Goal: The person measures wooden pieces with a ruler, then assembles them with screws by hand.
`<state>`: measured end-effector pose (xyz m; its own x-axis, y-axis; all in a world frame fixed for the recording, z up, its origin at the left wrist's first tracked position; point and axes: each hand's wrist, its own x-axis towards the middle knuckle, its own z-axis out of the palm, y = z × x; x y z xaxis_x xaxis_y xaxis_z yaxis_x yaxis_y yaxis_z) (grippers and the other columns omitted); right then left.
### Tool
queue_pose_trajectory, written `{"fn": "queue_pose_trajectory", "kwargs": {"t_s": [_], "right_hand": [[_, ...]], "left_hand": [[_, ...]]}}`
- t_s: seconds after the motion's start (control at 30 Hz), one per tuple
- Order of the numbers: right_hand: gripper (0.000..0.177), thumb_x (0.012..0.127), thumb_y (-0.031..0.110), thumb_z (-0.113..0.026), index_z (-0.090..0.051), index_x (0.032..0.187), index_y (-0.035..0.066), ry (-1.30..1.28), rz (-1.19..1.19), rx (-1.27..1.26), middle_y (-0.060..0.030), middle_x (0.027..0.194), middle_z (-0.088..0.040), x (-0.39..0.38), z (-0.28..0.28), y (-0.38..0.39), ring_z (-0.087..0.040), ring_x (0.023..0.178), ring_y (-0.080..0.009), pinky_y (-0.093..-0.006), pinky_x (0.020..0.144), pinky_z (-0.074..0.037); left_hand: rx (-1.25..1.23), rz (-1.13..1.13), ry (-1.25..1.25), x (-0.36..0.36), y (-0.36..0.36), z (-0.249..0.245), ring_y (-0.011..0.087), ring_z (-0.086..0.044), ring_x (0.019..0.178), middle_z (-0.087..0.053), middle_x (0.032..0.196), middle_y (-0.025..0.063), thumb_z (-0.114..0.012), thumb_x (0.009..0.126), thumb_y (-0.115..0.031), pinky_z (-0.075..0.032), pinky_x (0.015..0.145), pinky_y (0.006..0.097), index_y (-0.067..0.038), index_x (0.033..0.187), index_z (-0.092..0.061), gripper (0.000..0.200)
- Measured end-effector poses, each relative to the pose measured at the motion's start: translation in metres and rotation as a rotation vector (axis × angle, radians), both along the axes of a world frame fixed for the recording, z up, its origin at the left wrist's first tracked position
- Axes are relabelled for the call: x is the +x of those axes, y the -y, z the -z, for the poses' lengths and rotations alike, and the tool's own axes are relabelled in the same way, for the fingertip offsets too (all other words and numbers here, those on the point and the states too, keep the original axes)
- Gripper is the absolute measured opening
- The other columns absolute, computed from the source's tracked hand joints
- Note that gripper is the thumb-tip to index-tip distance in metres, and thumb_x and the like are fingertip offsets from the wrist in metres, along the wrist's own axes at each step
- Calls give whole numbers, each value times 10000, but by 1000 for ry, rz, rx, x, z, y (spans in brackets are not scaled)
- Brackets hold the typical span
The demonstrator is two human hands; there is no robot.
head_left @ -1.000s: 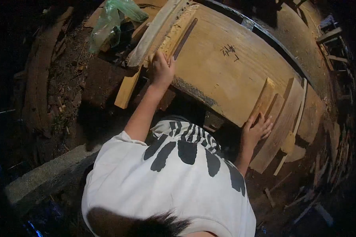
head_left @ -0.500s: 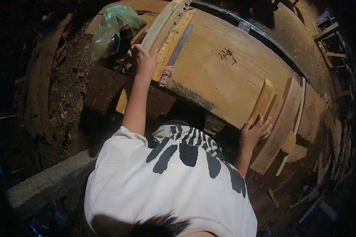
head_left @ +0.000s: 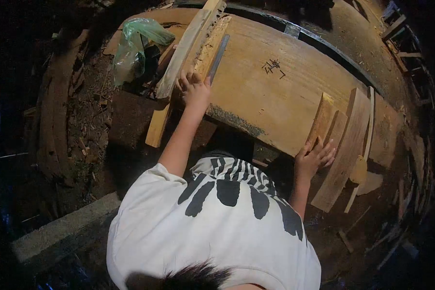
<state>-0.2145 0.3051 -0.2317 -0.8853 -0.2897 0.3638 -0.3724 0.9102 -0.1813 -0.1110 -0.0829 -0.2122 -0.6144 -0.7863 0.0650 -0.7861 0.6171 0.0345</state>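
Observation:
My left hand [head_left: 194, 92] is at the near left of the wooden board [head_left: 261, 106]. Its fingers curl over the near end of a flat grey metal bar [head_left: 219, 58], hiding the pinkish cloth there. Beside that hand lie a rough wooden strip [head_left: 211, 43] and a longer pale wooden piece [head_left: 186, 50]. My right hand [head_left: 314, 158] rests with fingers spread on the near ends of two short wooden pieces [head_left: 322, 116] [head_left: 337, 126] at the board's right edge. Several dark nails [head_left: 274, 66] lie loose on the board.
A green plastic bag [head_left: 133, 48] sits at the upper left. To the right are a wide plank [head_left: 345, 150], a thin strip [head_left: 369, 121] and a wooden mallet-like block [head_left: 357, 171]. A concrete ledge [head_left: 67, 227] runs along the lower left; wood scraps litter the ground.
My left hand has moved right and down from the pale wooden piece onto the cloth-wrapped end of the metal bar, which has turned slightly. My right hand stays put.

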Motion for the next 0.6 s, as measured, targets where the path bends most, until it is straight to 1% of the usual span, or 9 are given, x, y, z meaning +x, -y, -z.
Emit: {"fn": "queue_pose_trajectory", "kwargs": {"t_s": [0.03, 0.13, 0.17, 0.27, 0.33, 0.37, 0.47, 0.5, 0.6], "right_hand": [[474, 919, 277, -514, -418, 1349, 104, -10, 10, 16, -213, 1548, -175, 0, 2, 1, -121, 1401, -471, -604, 1115, -102], [452, 935, 291, -486, -426, 1341, 103, 10, 14, -31, -204, 1546, -188, 1, 1, 2, -85, 1423, -442, -585, 1125, -59], [452, 935, 291, -486, -426, 1341, 103, 11, 21, -37, -204, 1546, -188, 0, 0, 3, -85, 1423, -442, -585, 1125, -59], [468, 913, 277, -516, -421, 1339, 107, -13, 41, -8, -214, 1544, -197, 0, 0, 3, -138, 1400, -464, -607, 1108, -126], [475, 911, 295, -522, -422, 1338, 114, -39, 29, -2, -209, 1545, -204, 0, 2, 2, -138, 1404, -454, -603, 1110, -117], [475, 911, 295, -522, -422, 1338, 114, -33, 46, -2, -209, 1545, -204, -1, 4, 1, -138, 1404, -454, -603, 1110, -117], [485, 902, 318, -537, -432, 1334, 124, 19, 51, -30, -204, 1542, -212, 0, 9, -3, -142, 1408, -441, -598, 1116, -110], [489, 894, 330, -548, -440, 1326, 127, 1, 38, -26, -203, 1538, -218, 0, 7, -2, -146, 1406, -440, -596, 1118, -114], [500, 877, 346, -568, -453, 1312, 129, -22, 45, -37, -201, 1532, -229, 0, 5, -1, -159, 1399, -436, -594, 1121, -123]], "left_hand": [[-118, 80, -24, 2, 1, 4, 391, -84, 1416, -248, 1502, 201, -365, 996, -476, -132, 1102, 639, 38, 1379, -203, 661], [-323, 164, -174, 4, -2, 11, 375, -102, 1422, -245, 1509, 107, -419, 980, -441, -86, 1119, 600, 35, 1365, -284, 627], [-328, 173, -173, 4, -2, 12, 375, -102, 1422, -245, 1509, 107, -419, 980, -441, -86, 1119, 600, 35, 1365, -284, 627], [-259, 172, -151, 3, -5, 6, 385, -166, 1383, -232, 1493, 172, -487, 959, -397, -98, 1089, 619, 30, 1383, -226, 656], [52, -40, -211, -1, -8, -3, 394, -207, 1345, -245, 1425, 299, -553, 933, -310, -101, 1054, 632, 38, 1381, -185, 676], [53, -23, -205, 0, -1, 4, 394, -207, 1345, -245, 1425, 299, -553, 933, -310, -101, 1054, 632, 38, 1381, -185, 676], [133, 163, -222, -1, 17, 10, 407, -395, 1234, -419, 1218, 391, -588, 906, -218, -154, 996, 664, 45, 1297, -224, 596], [315, 52, -258, -5, 7, -16, 410, -481, 1117, -492, 1085, 354, -596, 892, -198, -238, 955, 641, 36, 1226, -252, 533], [208, 73, -321, -11, 9, -32, 413, -623, 852, -602, 835, 265, -613, 864, -159, -448, 786, 531, 3, 1090, -299, 419]]}}
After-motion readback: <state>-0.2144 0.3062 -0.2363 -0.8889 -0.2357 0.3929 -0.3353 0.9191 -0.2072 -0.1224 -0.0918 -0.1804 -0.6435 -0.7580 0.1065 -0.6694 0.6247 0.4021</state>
